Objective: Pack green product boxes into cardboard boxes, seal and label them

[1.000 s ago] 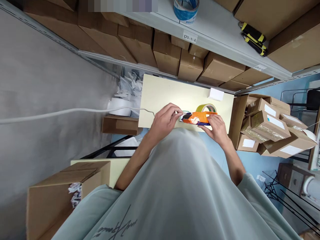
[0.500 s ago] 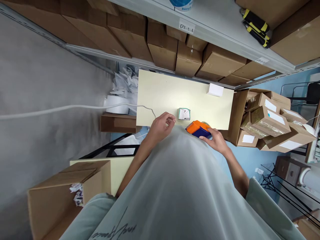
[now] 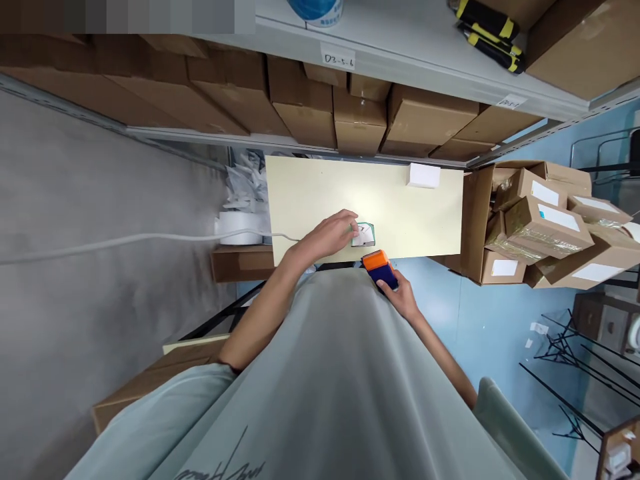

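Clock: twelve is the top of the head view, and every hour is counted from the small green-edged box.
Small green-edged box (image 3: 365,234): at the dial's centre, on the near part of the pale yellow tabletop (image 3: 310,193); its upper face is white with dark marks.
Left hand (image 3: 333,235): at nine o'clock, palm down, fingers bent and close together, their tips overlapping the box's left edge; I cannot tell whether they grip it.
Tape dispenser (image 3: 379,268): orange at the upper end, dark blue below, tilted at five o'clock, near the table's front edge and apart from the box.
Right hand (image 3: 400,293): farther out at five o'clock, thumb and fingers closed around the dispenser's lower end.
White carton (image 3: 424,175): on the tabletop between one and two o'clock, near the back edge.
White cable (image 3: 150,238): from nine o'clock, reaching the left forearm.
White roll (image 3: 240,227): at nine o'clock, off the table's left end.
Large open carton (image 3: 474,230): at three o'clock, filled with brown boxes (image 3: 547,227) bearing white labels.
Grey shelf (image 3: 400,30): across twelve o'clock; a blue tape roll (image 3: 320,10), cut off by the frame, sits between eleven and twelve, and a black-and-yellow hand tool (image 3: 495,51) at one.
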`<state>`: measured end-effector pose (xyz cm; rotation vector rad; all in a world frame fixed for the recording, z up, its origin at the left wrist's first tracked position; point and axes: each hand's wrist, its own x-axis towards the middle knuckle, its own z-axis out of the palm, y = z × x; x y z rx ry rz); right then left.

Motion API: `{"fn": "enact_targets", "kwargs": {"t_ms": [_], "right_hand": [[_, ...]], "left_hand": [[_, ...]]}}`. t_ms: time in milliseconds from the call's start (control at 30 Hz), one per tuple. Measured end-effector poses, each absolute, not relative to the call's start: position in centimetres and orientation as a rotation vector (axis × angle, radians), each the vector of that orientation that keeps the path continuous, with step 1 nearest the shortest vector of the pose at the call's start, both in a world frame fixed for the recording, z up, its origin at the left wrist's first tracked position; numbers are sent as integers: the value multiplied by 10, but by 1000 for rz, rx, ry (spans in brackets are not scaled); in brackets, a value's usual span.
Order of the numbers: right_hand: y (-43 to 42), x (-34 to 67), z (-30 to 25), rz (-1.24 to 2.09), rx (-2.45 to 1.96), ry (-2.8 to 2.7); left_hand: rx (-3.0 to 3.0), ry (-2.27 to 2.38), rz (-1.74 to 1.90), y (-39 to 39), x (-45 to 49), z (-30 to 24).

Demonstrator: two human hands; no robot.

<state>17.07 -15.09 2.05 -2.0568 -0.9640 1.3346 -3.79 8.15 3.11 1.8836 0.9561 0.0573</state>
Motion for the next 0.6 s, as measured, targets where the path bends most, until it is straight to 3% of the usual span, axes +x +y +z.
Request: {"fn": "enact_targets", "kwargs": {"t_ms": [267,600], "right_hand": [[-160,135,-11,1346,-1962,-689],[-146,117,-60,1314,-1888,-581]], "left_hand": [[1941,812,-277,112,-19,14],[1953,821,-323,123,-1,-8]]}}
